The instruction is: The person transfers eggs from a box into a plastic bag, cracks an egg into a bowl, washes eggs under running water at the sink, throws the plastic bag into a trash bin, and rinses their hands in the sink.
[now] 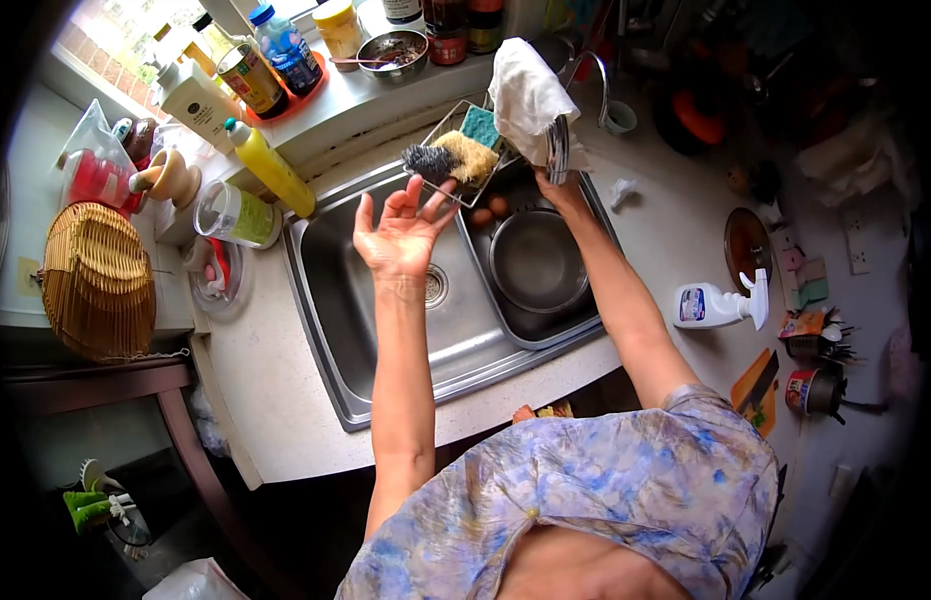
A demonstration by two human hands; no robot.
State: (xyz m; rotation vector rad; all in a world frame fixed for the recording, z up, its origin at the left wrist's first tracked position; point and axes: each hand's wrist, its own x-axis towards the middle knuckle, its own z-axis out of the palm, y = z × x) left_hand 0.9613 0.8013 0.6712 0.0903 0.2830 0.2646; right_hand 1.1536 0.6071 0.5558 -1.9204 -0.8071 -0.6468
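Observation:
My left hand (401, 232) is palm up with fingers spread, over the left basin of the steel sink (331, 330). Its fingertips are just below a wire rack (466, 196) holding a dark steel scrubber (429, 159), a tan sponge (470, 158) and a teal sponge (480, 126). My right hand (558, 188) reaches to the shiny metal piece (558, 148) beneath a draped white cloth (529, 90); its fingers are mostly hidden, so its grip is unclear. Below it, a round pan (539, 262) lies in the right basin beside two brown eggs (490, 210).
A yellow bottle (271, 170) and a clear tub (238, 215) stand left of the sink. Several bottles and a metal bowl (393, 55) line the windowsill. On the right counter are a white spray bottle (721, 302) and crumpled tissue (623, 191).

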